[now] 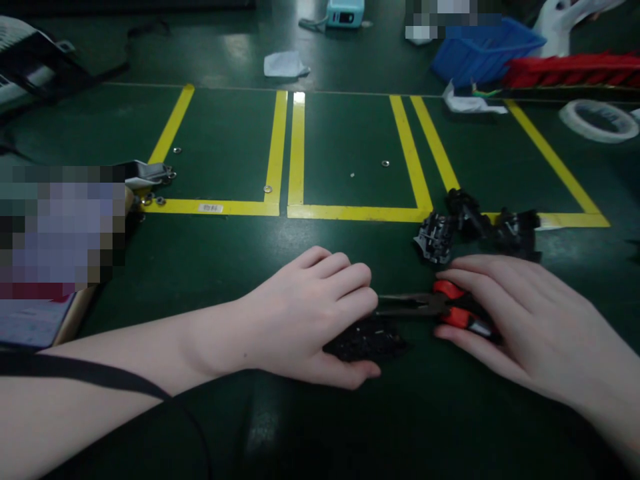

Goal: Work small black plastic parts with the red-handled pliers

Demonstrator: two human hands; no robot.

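Long-nosed pliers (440,303) with red handles lie in my right hand (530,320), whose fingers and thumb wrap round the grips. Their slightly parted jaws point left and reach to the fingers of my left hand (320,313). That hand is closed over a black plastic part (373,339), with the thumb along its near side; much of the part is hidden under the palm. Just beyond my right hand sit more black plastic parts, one ribbed part (435,238) and others (467,212) beside it.
Yellow tape (350,212) marks boxes on the dark green table, with small metal rings (385,163) scattered about. A phone (70,320) lies at left. At the back are a blue bin (487,50), a red strip (575,70), a tape roll (599,121) and a light-blue device (345,13).
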